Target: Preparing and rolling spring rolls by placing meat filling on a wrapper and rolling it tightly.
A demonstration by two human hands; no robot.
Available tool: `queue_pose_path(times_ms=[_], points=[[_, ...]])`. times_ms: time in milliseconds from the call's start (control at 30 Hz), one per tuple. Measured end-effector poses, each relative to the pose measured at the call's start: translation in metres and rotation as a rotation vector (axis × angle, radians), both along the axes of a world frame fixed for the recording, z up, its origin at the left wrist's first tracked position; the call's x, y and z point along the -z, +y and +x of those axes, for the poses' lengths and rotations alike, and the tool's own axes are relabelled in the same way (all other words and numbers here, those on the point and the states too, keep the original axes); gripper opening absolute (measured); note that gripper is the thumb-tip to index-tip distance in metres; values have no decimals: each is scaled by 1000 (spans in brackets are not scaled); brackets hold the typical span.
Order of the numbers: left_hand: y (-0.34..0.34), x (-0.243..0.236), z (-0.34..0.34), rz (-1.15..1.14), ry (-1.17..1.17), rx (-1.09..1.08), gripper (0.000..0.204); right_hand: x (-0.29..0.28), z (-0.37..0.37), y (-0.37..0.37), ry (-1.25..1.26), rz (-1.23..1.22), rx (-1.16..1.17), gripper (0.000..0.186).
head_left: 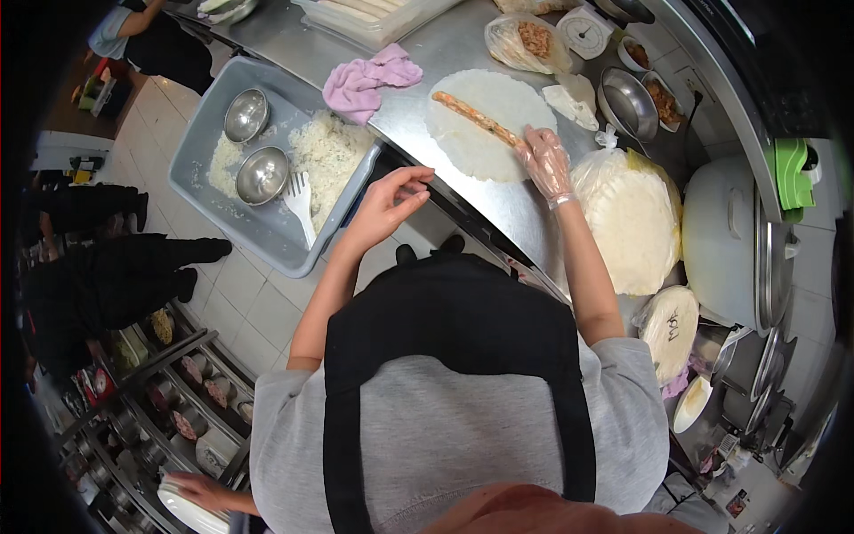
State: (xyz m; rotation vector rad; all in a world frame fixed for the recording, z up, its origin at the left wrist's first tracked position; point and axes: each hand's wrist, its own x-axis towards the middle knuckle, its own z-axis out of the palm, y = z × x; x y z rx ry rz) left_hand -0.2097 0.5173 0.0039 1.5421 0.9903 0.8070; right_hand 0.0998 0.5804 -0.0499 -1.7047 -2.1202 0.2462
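A thin, round, whitish wrapper sheet [463, 147] lies flat on the steel table. Across it runs a long strip of orange, minced-looking filling [471, 114]. My right hand [544, 165], in a clear plastic glove, has its fingers drawn together on the strip's near right end. Bare and holding nothing, my left hand [391, 206] hovers off the table's front edge, fingers loosely bent and apart. Just right of my right forearm sits a bagged stack of round pale wrapper sheets [627, 222]. A crumpled pink cloth [369, 82] rests left of the sheet.
At left, a grey tub [191, 169] holds two metal bowls, shredded white food and a white fork-shaped server [301, 209]. Bagged orange filling [535, 40], a dial scale [585, 34] and a steel bowl [628, 102] stand farther back. A large lidded pot [725, 231] is at right; other people stand left.
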Motion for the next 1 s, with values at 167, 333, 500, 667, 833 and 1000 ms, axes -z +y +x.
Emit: queue_pose_path(times_ms=[167,333,500,667,833,1000], points=[[37,16,36,218,285,79,35,-5,-8,-1,-28,-32,-7,33],[75,43,60,674,478,304,29,-18,32,0,546,178,241,34],[97,54,65,793,457,432,14,-6,51,-19,325,-25,118,33],[111,51,72,762,409,506,10,-15,4,-26,97,-59,206,42],[117,49,74,704,342,550,9,3,5,-26,157,4,200,34],[136,33,89,719,276,470,10,-10,3,-20,54,-75,129,44]])
